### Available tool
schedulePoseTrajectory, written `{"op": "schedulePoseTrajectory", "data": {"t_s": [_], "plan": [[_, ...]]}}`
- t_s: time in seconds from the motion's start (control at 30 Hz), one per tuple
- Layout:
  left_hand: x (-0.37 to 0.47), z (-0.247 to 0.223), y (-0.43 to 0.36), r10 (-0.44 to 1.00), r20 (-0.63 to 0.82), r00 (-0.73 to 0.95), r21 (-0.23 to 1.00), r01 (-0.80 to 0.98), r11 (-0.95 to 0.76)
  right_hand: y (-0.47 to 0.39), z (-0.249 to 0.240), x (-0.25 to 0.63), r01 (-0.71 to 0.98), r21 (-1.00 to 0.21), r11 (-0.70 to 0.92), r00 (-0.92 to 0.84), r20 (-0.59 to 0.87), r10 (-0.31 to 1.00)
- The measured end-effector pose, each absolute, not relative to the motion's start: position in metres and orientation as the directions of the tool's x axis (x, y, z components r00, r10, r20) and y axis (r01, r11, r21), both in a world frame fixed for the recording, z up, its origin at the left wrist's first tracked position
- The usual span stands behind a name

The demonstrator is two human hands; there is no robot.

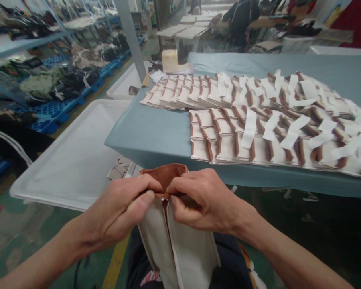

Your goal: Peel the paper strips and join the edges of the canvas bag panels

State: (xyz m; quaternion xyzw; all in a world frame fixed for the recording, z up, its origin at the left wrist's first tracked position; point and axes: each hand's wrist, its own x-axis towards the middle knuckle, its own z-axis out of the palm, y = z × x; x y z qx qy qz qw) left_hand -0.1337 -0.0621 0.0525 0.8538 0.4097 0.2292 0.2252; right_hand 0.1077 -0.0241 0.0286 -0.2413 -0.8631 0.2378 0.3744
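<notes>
A cream fabric piece (188, 253) with a brown upper edge and a seam down its middle hangs upright over my lap. My left hand (123, 204) pinches the brown edge just left of the seam. Right beside it, my right hand (198, 198) has its thumb and fingers closed on the same edge, right of the seam. Brown lining (168, 173) shows in the opening behind my fingers. The lower end of the piece runs out of view.
Rows of cream pieces with brown edges (201, 148) and white strips lie on the blue-covered table (147, 128) ahead. A white tray (69, 160) stands at the left, near a metal post (130, 40). Shelves and pallets with bundles are further left. A person (242, 20) is behind the table.
</notes>
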Motion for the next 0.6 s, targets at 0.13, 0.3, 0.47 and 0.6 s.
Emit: {"op": "schedulePoseTrajectory", "data": {"t_s": [0.13,0.3,0.47,0.6], "plan": [[-0.132,0.056,-0.054,0.77,0.073,0.633,0.566,0.61,-0.555,-0.028,0.028,0.109,0.324,-0.406,0.854,-0.628,0.583,0.515],[-0.138,0.044,-0.053,0.597,0.307,0.741,0.217,0.556,-0.802,-0.028,0.014,0.107,0.334,-0.443,0.832,-0.649,0.532,0.544],[-0.151,0.036,-0.055,0.655,0.312,0.688,0.341,0.563,-0.753,-0.025,0.008,0.106,0.287,-0.546,0.787,-0.652,0.491,0.578],[-0.147,0.053,-0.051,0.72,0.095,0.687,0.642,0.511,-0.572,-0.026,0.016,0.107,0.258,-0.496,0.829,-0.689,0.507,0.518]]}}
